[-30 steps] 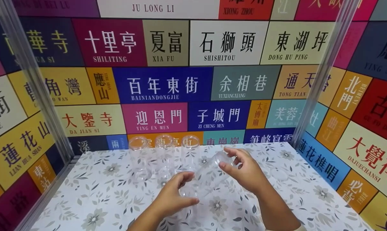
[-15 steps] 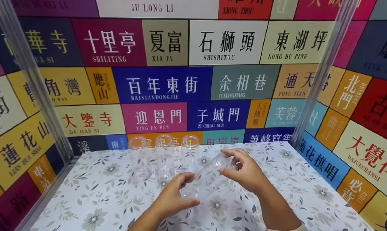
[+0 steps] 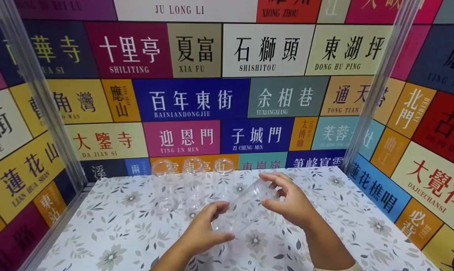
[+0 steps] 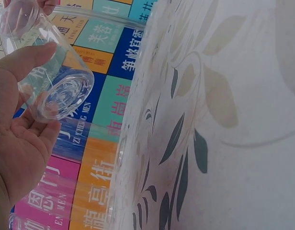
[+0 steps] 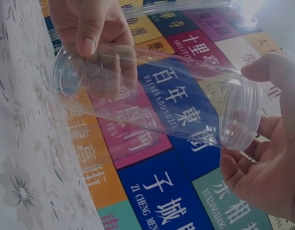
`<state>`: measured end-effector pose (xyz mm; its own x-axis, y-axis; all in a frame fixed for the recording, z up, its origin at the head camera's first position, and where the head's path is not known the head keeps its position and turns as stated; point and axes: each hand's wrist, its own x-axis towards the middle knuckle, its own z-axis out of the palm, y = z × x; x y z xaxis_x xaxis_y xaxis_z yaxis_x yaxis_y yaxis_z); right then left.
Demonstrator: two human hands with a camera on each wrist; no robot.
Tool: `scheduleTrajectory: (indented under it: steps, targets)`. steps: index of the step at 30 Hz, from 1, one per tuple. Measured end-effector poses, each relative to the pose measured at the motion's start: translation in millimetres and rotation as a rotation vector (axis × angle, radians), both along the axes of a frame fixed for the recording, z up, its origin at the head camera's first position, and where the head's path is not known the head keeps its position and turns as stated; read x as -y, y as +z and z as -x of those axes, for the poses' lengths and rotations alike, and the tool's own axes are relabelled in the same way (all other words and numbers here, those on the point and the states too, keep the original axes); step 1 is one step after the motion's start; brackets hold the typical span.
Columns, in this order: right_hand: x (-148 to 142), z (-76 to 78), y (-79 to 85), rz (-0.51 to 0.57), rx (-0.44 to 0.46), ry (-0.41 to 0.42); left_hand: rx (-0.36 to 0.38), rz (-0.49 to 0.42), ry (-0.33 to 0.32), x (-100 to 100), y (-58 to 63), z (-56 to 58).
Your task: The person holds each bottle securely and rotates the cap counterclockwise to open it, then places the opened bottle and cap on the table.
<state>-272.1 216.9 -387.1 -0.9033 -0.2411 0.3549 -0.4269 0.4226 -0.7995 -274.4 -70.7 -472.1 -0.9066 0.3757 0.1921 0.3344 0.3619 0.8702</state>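
Observation:
A clear plastic jar (image 3: pixel 246 206), a tall cylinder, is held tilted above the table between both hands. My left hand (image 3: pixel 203 227) grips its lower end, fingers behind and thumb in front, as the left wrist view shows with the round base (image 4: pixel 66 96). At the raised end my right hand (image 3: pixel 290 199) holds the ridged rim (image 5: pixel 241 114) between thumb and fingers. Whether a lid sits on that rim, I cannot tell. Behind the hands, three similar clear jars (image 3: pixel 223 182) stand upright in a row.
A clear round disc, like a lid (image 3: pixel 328 204), lies on the table to the right of my right hand. The flower-patterned tabletop (image 3: pixel 110 226) ends at a wall of coloured signs (image 3: pixel 191 98). Metal posts (image 3: pixel 46 94) rise at the corners.
My right thumb has slid slightly down and right along the jar's rim, and the fingers have shifted a little. The left hand and the jar stay almost where they were.

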Motion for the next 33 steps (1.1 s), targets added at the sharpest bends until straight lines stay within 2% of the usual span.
scheduleTrajectory:
  steps: [7,13,24,28,33]
  targets:
    - [-1.8,-2.2,3.8,0.003,0.012,-0.014,0.010,-0.011,-0.004,0.1,1.3,1.2]
    - [-6.4,-2.7,4.6,0.074,0.024,-0.002,0.022,-0.051,-0.006,0.5,-1.6,4.5]
    - [-23.1,-2.3,-0.1,0.196,0.110,0.026,0.044,-0.112,0.008,-6.1,-3.7,15.2]
    - [-31.0,-1.3,-2.4,0.251,0.144,0.016,0.055,-0.112,0.021,-11.5,-3.8,19.1]
    - [-40.8,0.8,-6.8,0.256,0.148,-0.033,0.067,-0.122,0.040,-20.2,-5.5,25.6]
